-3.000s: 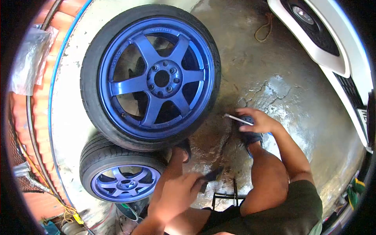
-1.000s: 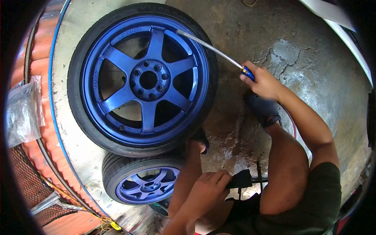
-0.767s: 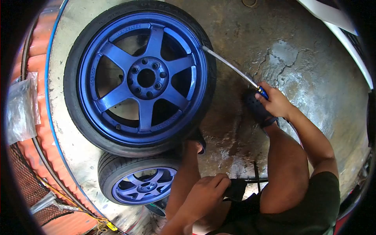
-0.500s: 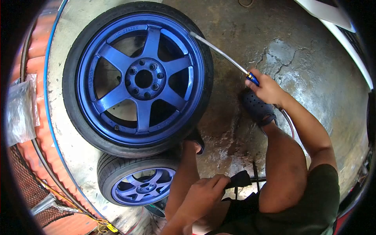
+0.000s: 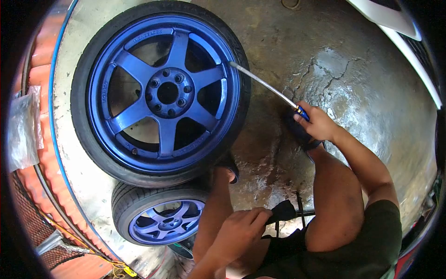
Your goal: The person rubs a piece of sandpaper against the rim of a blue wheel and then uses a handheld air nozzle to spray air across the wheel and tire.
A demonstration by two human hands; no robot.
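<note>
At the far left a crumpled clear plastic bag point(image 5: 23, 132) lies against an orange ribbed sheet point(image 5: 44, 74), with a blue hose point(image 5: 52, 116) curving down just beside the sheet. To the right of the hose, the large wheel point(image 5: 137, 65) shows its blue six-spoked face and black tyre, and the smaller-looking wheel point(image 5: 167, 223), also blue, sits just below it in the view, partly hidden by the large tyre. Next comes the left hand point(image 5: 239, 232), over the person's left leg, its fingers closed around one end of a black cloth point(image 5: 282, 211) that sticks out to the right. A slim metal wand point(image 5: 267, 86) slants down to the right from the upper right part of the large wheel; its tip is over the blue rim, and I cannot tell whether it touches. The fingers of the right hand point(image 5: 319, 123) are curled closed around the wand's blue handle point(image 5: 302, 113), above a dark shoe point(image 5: 297, 132). Farther right the concrete floor point(image 5: 371, 93) is wet and cracked, and part of a white vehicle panel point(image 5: 388, 18) shows in the upper right corner
</note>
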